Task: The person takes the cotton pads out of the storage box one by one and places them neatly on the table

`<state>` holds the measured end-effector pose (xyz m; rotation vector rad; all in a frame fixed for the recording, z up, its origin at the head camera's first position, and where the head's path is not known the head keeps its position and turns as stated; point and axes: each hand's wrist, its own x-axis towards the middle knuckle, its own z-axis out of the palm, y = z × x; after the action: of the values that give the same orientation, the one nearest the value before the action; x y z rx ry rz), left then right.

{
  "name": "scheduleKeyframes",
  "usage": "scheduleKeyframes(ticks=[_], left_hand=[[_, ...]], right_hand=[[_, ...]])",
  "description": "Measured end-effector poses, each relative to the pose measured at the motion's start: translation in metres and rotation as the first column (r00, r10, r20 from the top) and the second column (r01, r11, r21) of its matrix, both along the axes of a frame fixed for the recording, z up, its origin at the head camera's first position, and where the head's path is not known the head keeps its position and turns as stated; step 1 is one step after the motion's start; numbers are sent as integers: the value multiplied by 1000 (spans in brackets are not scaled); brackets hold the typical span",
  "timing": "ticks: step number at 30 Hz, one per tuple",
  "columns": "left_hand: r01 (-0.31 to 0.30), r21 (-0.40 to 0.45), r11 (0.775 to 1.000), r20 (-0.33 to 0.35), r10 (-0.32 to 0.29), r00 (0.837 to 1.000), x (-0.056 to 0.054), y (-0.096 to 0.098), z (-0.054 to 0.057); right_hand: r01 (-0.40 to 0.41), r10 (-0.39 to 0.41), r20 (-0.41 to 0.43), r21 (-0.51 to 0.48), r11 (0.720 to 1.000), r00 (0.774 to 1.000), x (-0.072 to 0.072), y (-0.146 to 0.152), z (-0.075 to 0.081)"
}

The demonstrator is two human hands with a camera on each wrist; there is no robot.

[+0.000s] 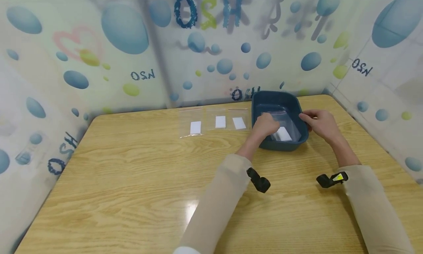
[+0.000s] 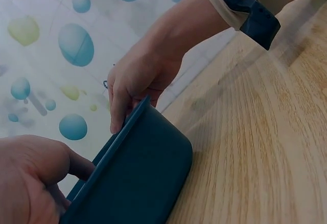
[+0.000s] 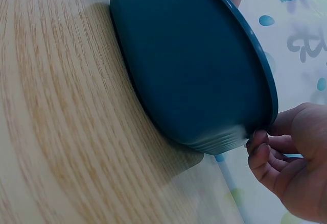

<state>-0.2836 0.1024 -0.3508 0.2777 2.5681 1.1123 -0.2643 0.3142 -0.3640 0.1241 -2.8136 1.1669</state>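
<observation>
A dark blue plastic bin (image 1: 281, 146) stands at the back right of the table. My right hand (image 1: 322, 124) pinches its right rim between thumb and fingers, also seen from below in the right wrist view. My left hand (image 1: 264, 126) reaches over the left rim into the bin. Its fingertips are hidden, and I cannot tell whether they grip anything. Beside that hand, inside the bin, lies a clear zip-lock bag (image 1: 295, 127) with a white card (image 1: 283, 134) in it. The left wrist view shows the left hand (image 2: 38, 178) dipping past the bin's wall (image 2: 138, 168).
Left of the bin, along the table's back edge, three clear bags lie in a row, holding white cards: a left one (image 1: 195, 128), a middle one (image 1: 220, 121) and a right one (image 1: 239, 123). Behind the wooden table (image 1: 132, 180) hangs a patterned curtain (image 1: 125, 85).
</observation>
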Motion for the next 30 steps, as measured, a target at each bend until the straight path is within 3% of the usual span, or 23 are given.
scheduleKeyframes(ticks=[6, 14, 22, 30], left_hand=[[-42, 9, 999, 18, 42, 999, -1, 4, -3], [-131, 170, 977, 69, 121, 990, 1, 5, -7], [-178, 90, 980, -5, 179, 984, 7, 10, -7], [-190, 102, 976, -49, 196, 979, 10, 12, -5]], right_hand=[[-3, 3, -9, 0, 1000, 1000, 0, 0, 0], [-6, 6, -2, -1, 1000, 1000, 0, -2, 0], [-13, 13, -13, -3, 1000, 1000, -1, -2, 2], [-11, 11, -10, -2, 1000, 1000, 0, 0, 1]])
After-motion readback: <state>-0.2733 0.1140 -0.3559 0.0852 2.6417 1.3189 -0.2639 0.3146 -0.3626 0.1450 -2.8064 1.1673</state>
